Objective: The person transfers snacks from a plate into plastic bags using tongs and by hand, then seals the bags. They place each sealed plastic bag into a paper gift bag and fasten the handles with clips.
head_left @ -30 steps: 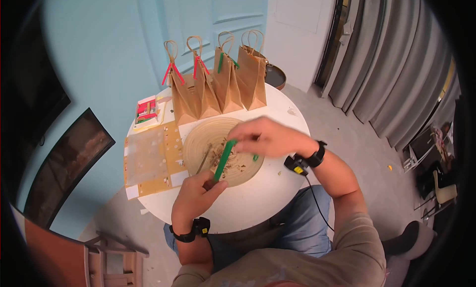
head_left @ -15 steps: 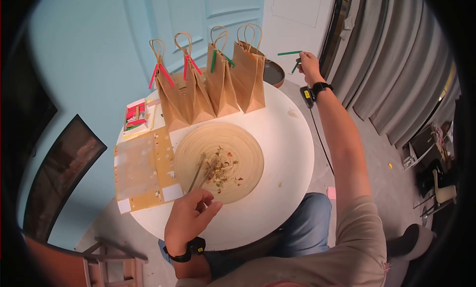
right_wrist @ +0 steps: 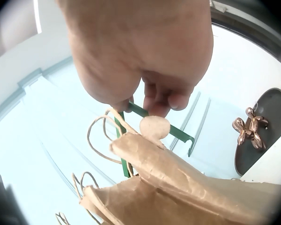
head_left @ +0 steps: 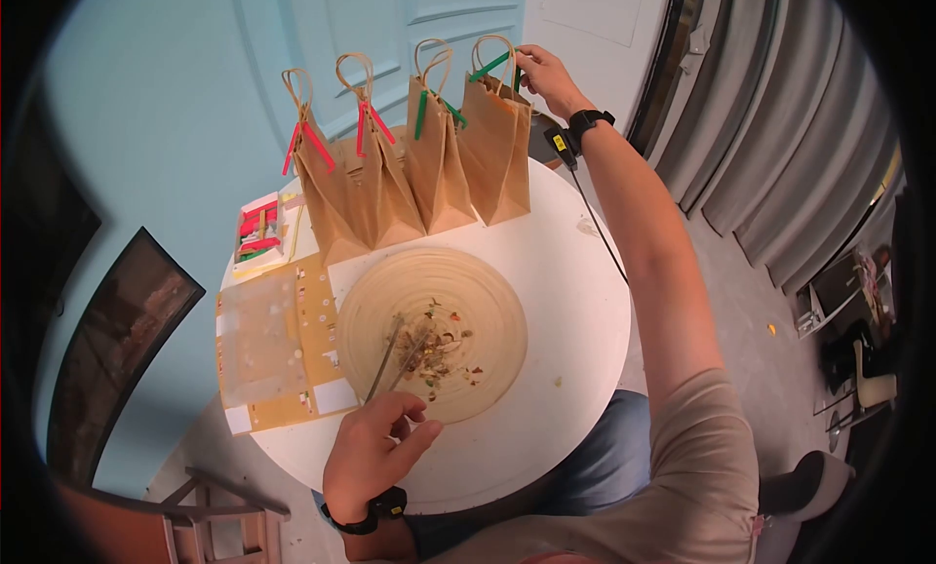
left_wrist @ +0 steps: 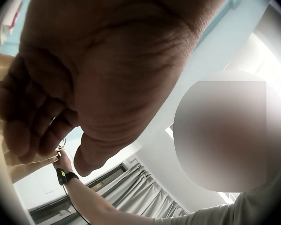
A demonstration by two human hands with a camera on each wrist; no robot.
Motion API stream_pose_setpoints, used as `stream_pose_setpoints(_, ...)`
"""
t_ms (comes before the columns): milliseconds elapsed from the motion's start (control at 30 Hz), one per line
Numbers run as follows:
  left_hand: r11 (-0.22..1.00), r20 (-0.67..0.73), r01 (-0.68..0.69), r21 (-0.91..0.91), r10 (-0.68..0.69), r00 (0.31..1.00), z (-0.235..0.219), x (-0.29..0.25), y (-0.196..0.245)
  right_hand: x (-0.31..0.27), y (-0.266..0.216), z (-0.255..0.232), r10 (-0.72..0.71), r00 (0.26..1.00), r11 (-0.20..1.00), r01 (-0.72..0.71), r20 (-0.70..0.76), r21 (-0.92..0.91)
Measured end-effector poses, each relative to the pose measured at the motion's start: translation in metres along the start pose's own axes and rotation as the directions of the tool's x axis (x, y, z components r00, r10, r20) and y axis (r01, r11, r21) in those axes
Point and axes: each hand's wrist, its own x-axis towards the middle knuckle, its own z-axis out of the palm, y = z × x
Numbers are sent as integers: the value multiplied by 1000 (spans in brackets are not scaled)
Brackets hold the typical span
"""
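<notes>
My right hand pinches a green clip at the handles of the rightmost brown paper bag. In the right wrist view the clip is spread in a V, one arm on each side of the bag's top edge, beneath the fingers of the right hand. The left hand hangs above the table's near edge with loosely bent fingers, holding nothing, beside the ends of metal tongs. Another bag bears a green clip; two more bear pink ones.
A round wooden tray with dried bits stands on the white table. At the left are a yellow-brown printed sheet and a white box of pink and green clips. A dark round tray with a balloon-dog figure is behind the bags.
The right hand has carried the green clip from over the wooden tray, out to the right, and then to the rightmost bag's handles. The left hand has let go of the clip and stays low.
</notes>
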Motion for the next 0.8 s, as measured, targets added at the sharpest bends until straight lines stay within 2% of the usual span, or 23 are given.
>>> stream_pose_setpoints(67,999,4,33,-4,-33,999,-2,-1,3,-3,-5,5,6,995,994,5,102,-111)
stream_pose_setpoints(200,1000,2,23,2,-23,1000,-4,-3,3,-8,-12,8,27,979,983,10,200,-183)
stream_pose_setpoints(267,1000,1,9,6,-9,1000,-5,-3,2,-9,-14,9,43,954,973,28,297,-231)
stream_pose_setpoints(400,1000,1,-2,11,2,1000,-6,-5,1,-11,-19,11,58,937,942,63,344,-330)
stream_pose_setpoints(467,1000,-3,-10,11,10,1000,-6,-6,1,-10,-21,9,148,915,921,11,376,-390)
stream_pose_setpoints(567,1000,-4,-13,14,13,1000,-7,-6,2,-11,-19,13,147,932,934,-20,331,-357)
stream_pose_setpoints(633,996,-11,-77,54,77,997,-8,-7,1,-13,-21,16,152,940,939,-41,304,-343)
stream_pose_setpoints(800,995,-15,-87,45,88,996,-8,-8,0,-22,-27,24,186,957,947,-115,222,-300)
